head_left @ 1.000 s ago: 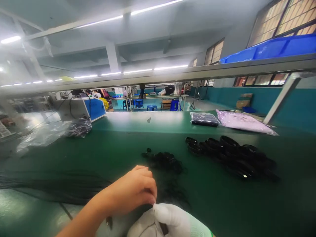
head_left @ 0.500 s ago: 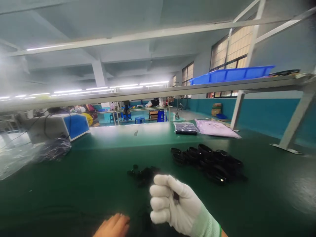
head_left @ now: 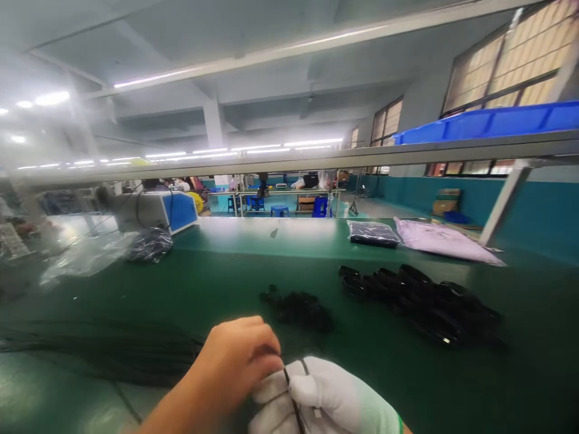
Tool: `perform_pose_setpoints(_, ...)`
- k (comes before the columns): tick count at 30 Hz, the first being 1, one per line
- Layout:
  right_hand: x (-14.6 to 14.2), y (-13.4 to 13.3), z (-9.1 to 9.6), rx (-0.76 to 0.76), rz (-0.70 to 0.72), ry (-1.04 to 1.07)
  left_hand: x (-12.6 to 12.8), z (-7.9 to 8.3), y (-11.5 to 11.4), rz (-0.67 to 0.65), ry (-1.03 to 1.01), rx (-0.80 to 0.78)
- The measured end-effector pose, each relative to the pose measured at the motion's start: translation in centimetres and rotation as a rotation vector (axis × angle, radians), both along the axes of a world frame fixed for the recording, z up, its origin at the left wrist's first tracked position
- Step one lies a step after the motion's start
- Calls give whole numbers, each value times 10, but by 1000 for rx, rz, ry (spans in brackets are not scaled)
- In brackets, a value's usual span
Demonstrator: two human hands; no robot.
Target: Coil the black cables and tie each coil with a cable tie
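Note:
My right hand (head_left: 328,392), in a white knit glove with a pale green cuff, is closed around a thin black cord (head_left: 294,401). The cord runs down between its thumb and fingers. My bare left hand (head_left: 239,358) is up against the glove, its fingers pinched at the cord's upper end; its fingertips are partly hidden. Just beyond both hands lies a heap of small black parts (head_left: 301,310). A bundle of long thin black cords (head_left: 136,355) lies to the left, blurred.
Black loop-shaped pieces (head_left: 420,295) are piled at right on the green table (head_left: 217,283). Behind them lie a dark plastic-wrapped pack (head_left: 373,234) and a pink bag (head_left: 446,241). A blue-and-white machine (head_left: 176,211) and clear plastic (head_left: 90,253) are at left. A shelf bar (head_left: 271,163) crosses above, holding a blue tray (head_left: 493,123).
My left hand has come up and right to meet my gloved right hand, which has lowered slightly and turned. A black cord now shows between them. The view has swung left.

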State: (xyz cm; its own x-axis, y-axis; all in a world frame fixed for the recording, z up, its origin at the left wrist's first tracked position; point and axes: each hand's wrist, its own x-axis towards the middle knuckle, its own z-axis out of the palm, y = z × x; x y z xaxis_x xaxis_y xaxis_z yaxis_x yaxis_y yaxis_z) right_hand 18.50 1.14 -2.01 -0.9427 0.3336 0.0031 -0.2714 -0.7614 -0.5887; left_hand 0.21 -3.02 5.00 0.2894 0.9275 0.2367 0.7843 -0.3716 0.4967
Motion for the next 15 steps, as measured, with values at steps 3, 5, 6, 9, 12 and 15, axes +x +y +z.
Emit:
perform_pose_setpoints(3,-4,-5,-1,26,15,0,0,8,18,-21,-162,-106)
perform_pose_setpoints(5,-6,-6,-2,107,-9,-41,3,2,25,-11,-216,-149)
perform_pose_setpoints(6,-7,-6,-3,134,-21,-54,4,-4,28,-10,-245,-185)
perform_pose_setpoints(9,-8,-4,0,84,-48,32,4,-32,36,-29,-348,-290)
perform_pose_setpoints(12,-7,0,6,-69,-110,231,0,-73,37,7,-256,-263)
perform_pose_setpoints(15,-5,5,9,-79,-277,253,-2,-112,27,66,58,-134)
